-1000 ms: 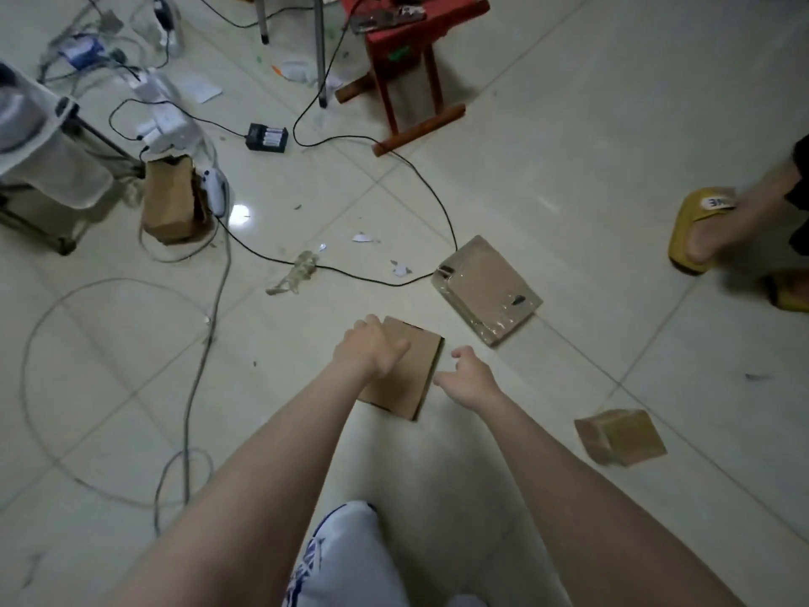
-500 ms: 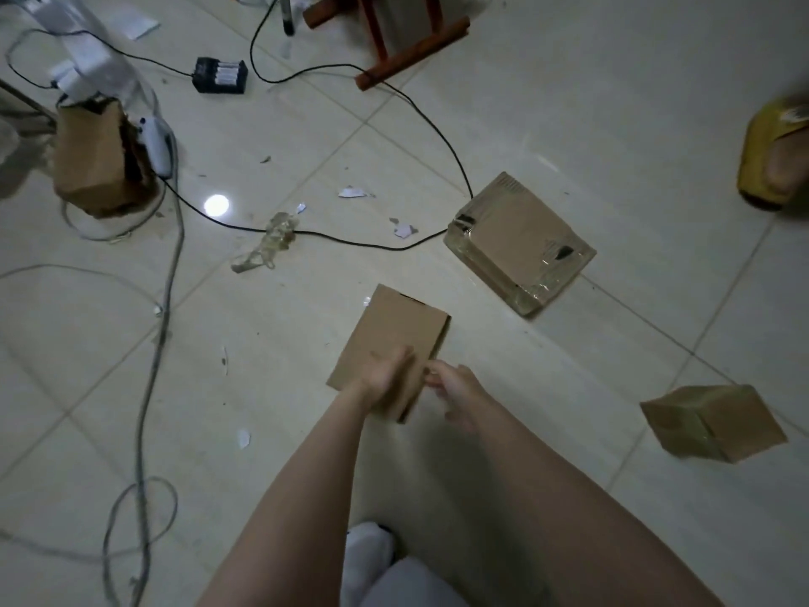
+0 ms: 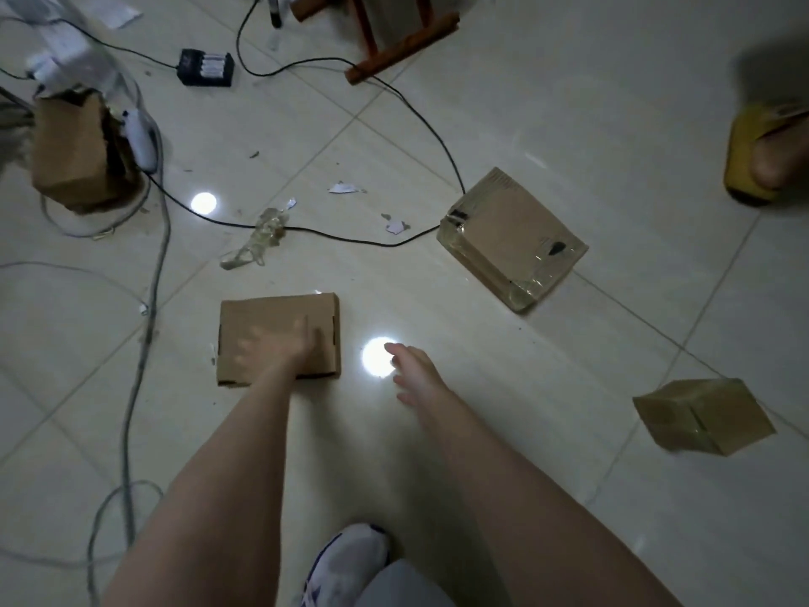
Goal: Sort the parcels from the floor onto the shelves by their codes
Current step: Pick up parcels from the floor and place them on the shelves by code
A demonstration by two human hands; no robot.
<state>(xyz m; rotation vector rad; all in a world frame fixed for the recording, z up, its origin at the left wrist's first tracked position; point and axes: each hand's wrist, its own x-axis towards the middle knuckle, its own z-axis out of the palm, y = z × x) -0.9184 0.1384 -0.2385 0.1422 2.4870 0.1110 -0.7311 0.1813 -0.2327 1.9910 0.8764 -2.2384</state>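
The flat parcel (image 3: 245, 317) has turned since half a second ago: then it sat as a diamond with both hands at its near corner, and now it lies squared to the frame, left of centre on the floor (image 3: 547, 102). The left hand (image 3: 284, 346) rests on its top, reaching in over the near edge. The hand is blurred, but the fingers look spread and flat on the cardboard rather than curled round it. The right hand (image 3: 413, 372) has come off the parcel. It hangs just to the right of it, fingers loosely extended and holding nothing, its fingertips over a bright reflection (image 3: 374, 359) on the tiles.

The taped parcel (image 3: 512, 236) sits right of centre, well apart from the hands, with a black cable (image 3: 437, 138) running to its far corner. A small parcel (image 3: 705, 416) lies tilted at the lower right. A torn box (image 3: 74, 155) stands at the upper left, beside a grey cable (image 3: 149, 300) that runs down the left side. A battery charger (image 3: 205, 67) lies near the top, left of the red stool legs (image 3: 394, 37). Paper scraps (image 3: 343, 187) and a crumpled plastic scrap (image 3: 258, 238) lie between the box and the taped parcel. A foot in a yellow slipper (image 3: 748, 155) shows at the right edge, and a white shoe (image 3: 350, 558) at the bottom centre.
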